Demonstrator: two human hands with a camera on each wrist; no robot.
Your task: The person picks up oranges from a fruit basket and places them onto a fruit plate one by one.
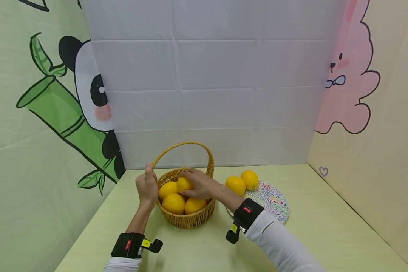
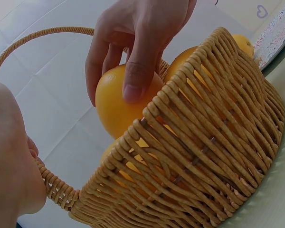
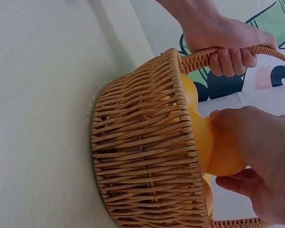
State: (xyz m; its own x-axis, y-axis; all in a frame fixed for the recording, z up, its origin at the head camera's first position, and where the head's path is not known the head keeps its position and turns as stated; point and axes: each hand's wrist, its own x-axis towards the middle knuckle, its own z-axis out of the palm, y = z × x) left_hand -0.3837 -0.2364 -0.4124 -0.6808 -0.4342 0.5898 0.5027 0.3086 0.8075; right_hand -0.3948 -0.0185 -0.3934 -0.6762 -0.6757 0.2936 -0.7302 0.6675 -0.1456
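A wicker basket (image 1: pixel 187 221) with a tall arched handle stands on the table, holding several yellow-orange oranges (image 1: pixel 173 204). My left hand (image 1: pixel 147 189) grips the left side of the handle, its fingers wrapped round the wicker in the right wrist view. My right hand (image 1: pixel 201 184) reaches over the basket from the right and holds one orange (image 2: pixel 118 102) between thumb and fingers. That orange sits at the level of the rim, above the other fruit, in the left wrist view. Part of the basket's right inside is hidden under my right hand.
Right of the basket lies a round plate (image 1: pixel 270 200) with a colourful speckled pattern, partly behind my right forearm. Two more oranges (image 1: pixel 249 180) are at its back left edge. A pale hanging sheet (image 1: pixel 217 113) closes off the back, with printed cloth walls at both sides.
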